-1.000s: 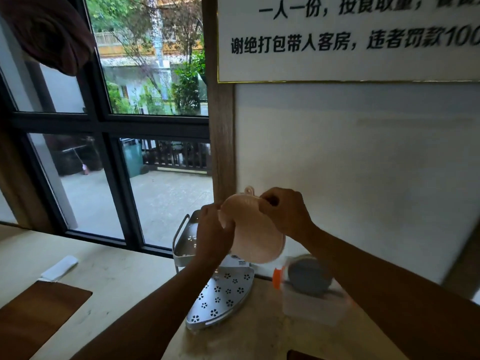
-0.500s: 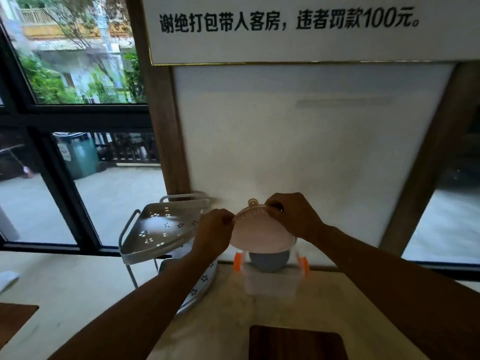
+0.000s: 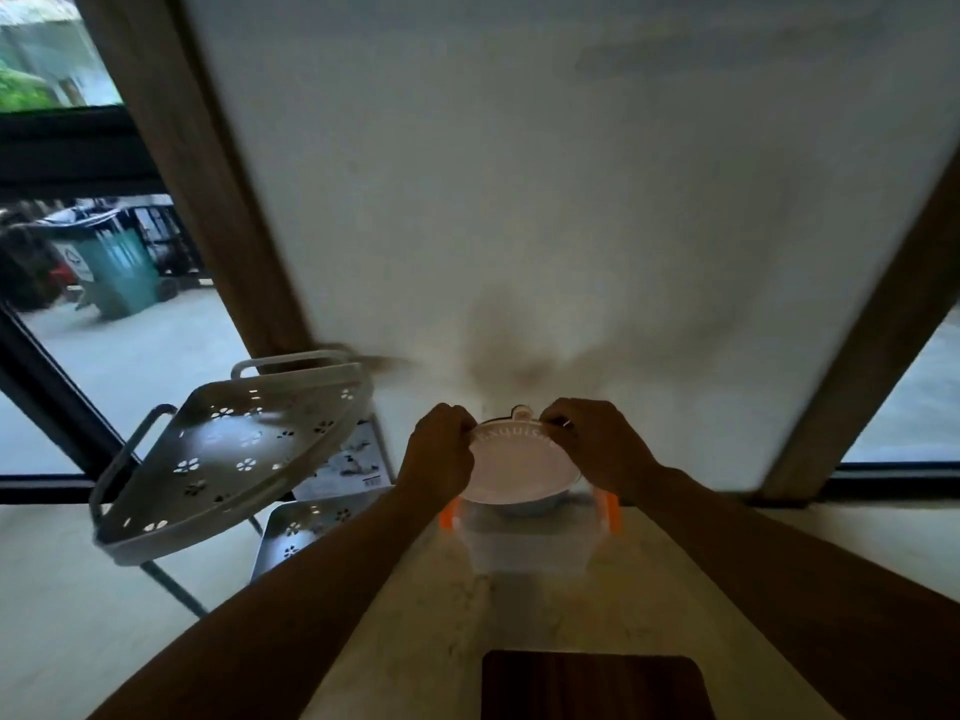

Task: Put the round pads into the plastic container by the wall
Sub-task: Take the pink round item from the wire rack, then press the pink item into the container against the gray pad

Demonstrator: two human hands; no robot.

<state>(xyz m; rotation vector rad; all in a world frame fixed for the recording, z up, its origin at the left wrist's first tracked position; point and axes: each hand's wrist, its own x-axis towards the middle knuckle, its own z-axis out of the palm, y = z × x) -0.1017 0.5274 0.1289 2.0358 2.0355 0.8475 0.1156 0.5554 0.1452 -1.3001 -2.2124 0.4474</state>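
Observation:
I hold a pale pink round pad (image 3: 514, 467) with a small loop at its far edge, lying nearly flat over the clear plastic container (image 3: 524, 548) with orange clips that stands on the counter by the white wall. My left hand (image 3: 441, 452) pinches the pad's left rim. On the right rim, my right hand (image 3: 597, 444) grips it. A grey-blue round pad (image 3: 524, 506) shows just under the pink one, inside the container.
A grey perforated corner rack (image 3: 228, 454) with two tiers stands left of the container, next to the window. A dark wooden board (image 3: 592, 685) lies on the marble counter near me. Wooden posts frame the wall panel.
The view has swung right and down, centring on the container. The pink pad has tipped from upright to nearly flat and come down over the container's opening, both hands still on it.

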